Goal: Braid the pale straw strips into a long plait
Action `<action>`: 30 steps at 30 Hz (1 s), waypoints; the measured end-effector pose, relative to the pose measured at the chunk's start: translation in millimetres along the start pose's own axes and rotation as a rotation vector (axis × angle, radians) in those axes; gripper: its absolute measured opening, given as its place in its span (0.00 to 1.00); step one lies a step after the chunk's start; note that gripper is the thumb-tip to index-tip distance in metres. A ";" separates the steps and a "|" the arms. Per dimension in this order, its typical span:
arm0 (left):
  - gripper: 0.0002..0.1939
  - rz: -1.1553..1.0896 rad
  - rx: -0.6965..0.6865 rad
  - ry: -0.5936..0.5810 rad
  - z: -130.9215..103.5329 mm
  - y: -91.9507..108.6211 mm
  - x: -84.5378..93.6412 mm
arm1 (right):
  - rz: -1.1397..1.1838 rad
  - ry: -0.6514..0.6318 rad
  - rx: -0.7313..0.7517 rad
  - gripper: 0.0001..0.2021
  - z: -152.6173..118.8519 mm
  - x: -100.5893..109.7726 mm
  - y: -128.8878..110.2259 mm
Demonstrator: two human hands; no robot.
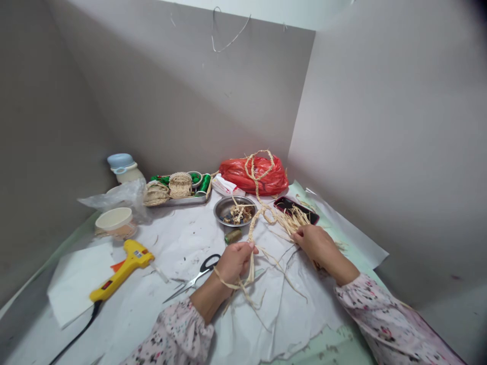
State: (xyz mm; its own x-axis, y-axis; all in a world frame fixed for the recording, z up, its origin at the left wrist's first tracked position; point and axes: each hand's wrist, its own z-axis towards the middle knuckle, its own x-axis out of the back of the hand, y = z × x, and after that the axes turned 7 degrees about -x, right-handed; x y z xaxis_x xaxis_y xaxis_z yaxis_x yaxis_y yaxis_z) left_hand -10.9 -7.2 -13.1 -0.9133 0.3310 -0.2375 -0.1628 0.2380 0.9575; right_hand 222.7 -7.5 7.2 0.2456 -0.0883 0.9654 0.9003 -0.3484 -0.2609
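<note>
My left hand (238,259) pinches the working end of a braided straw cord (255,223), with loose straw strands (251,299) hanging below it and across the wrist. From there the braid runs away over the table and loops up onto a red plastic bag (243,175). My right hand (314,243) has its fingers closed at the near end of a bundle of dry straw strands (292,219). That bundle partly covers a dark phone (310,215). Black-handled scissors (196,279) lie just left of my left hand.
A metal bowl (216,213) holds straw scraps, with a thread spool (233,236) before it. At left lie a yellow glue gun (122,271), a paper cup (114,219) and a clear plastic bag (125,195). A tray (186,201) of cord rolls and a blue-lidded bottle (124,167) stand behind.
</note>
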 end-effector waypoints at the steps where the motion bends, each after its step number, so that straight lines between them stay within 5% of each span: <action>1: 0.22 0.003 0.001 0.002 0.4 -0.2 0.1 | -0.014 -0.003 -0.013 0.13 -0.1 -0.8 -0.9; 30: 0.23 -0.026 -0.002 -0.015 1.0 -1.0 -0.8 | -0.057 0.068 0.070 0.10 -4.0 -21.3 -10.8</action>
State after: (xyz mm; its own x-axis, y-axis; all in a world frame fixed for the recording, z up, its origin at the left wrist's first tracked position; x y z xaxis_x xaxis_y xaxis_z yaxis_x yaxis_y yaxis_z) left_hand -9.7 -6.9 -13.9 -0.9030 0.3382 -0.2649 -0.1872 0.2453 0.9512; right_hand 206.3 -5.6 -10.5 0.1707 -0.1337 0.9762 0.9356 -0.2886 -0.2031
